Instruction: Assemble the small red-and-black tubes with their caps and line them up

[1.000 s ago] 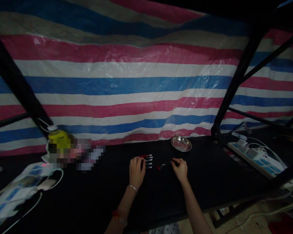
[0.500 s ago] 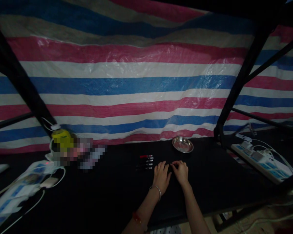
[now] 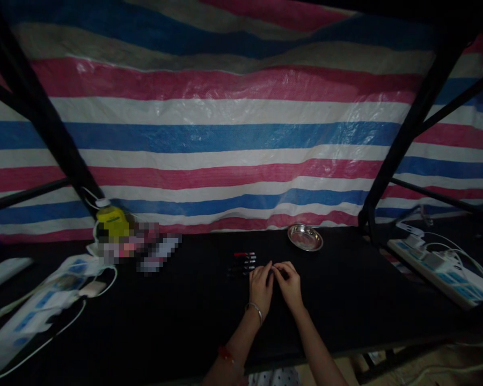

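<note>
On the black table [image 3: 153, 316], a short column of dark pens with silvery ends, one of them a red pen [image 3: 241, 254], lies just beyond my left hand [image 3: 261, 287]. The fingertips of my left hand cover part of the lowest pens' ends. My right hand [image 3: 288, 284] is beside it, thumb and index finger pinched and touching the left fingertips. Whatever is between the fingers is too small and dark to make out. A round metal dish [image 3: 305, 237] rests farther back, to the right of the pens.
Power strips with cables lie at the left [image 3: 44, 303] and right [image 3: 443, 273]. A yellow bottle [image 3: 111, 221] and blurred items are at the back left. Black metal posts rise on both sides before a striped sheet [image 3: 233, 139].
My right hand has moved left, and its fingertips now meet those of my left hand. The whole view has shifted slightly.
</note>
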Available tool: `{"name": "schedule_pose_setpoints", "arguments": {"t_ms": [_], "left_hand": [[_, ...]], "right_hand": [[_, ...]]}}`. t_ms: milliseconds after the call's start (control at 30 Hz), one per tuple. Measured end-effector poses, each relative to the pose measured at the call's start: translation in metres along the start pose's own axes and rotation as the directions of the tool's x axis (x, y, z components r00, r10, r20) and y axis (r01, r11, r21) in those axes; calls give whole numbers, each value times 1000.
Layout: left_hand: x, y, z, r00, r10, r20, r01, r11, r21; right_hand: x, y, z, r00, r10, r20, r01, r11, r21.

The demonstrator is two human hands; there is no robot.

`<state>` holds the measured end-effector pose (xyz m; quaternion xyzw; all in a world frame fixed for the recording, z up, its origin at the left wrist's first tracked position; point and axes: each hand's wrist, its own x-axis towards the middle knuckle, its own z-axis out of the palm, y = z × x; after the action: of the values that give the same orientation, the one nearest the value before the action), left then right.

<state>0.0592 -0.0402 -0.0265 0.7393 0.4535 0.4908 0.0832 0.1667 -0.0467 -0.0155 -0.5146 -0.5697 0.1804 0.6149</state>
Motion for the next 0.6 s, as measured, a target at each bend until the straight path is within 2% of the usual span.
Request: {"name": "schedule_pose_setpoints", "arguments": {"t_ms": [300,500,600], "left_hand": [[3,2,-7,992,-89,-90,77,989,-130],[5,8,-11,987,-149,-64,130,964,-233],[7,11,-15,973,-225,-55,200,935,-291]], "right_hand": [[-2,-10,0,999,20,35,-23,993,112],[-1,-12,-1,997,75,34,-81,977,198],[0,-11,-1,994,109,21,-111,970,216]]}}
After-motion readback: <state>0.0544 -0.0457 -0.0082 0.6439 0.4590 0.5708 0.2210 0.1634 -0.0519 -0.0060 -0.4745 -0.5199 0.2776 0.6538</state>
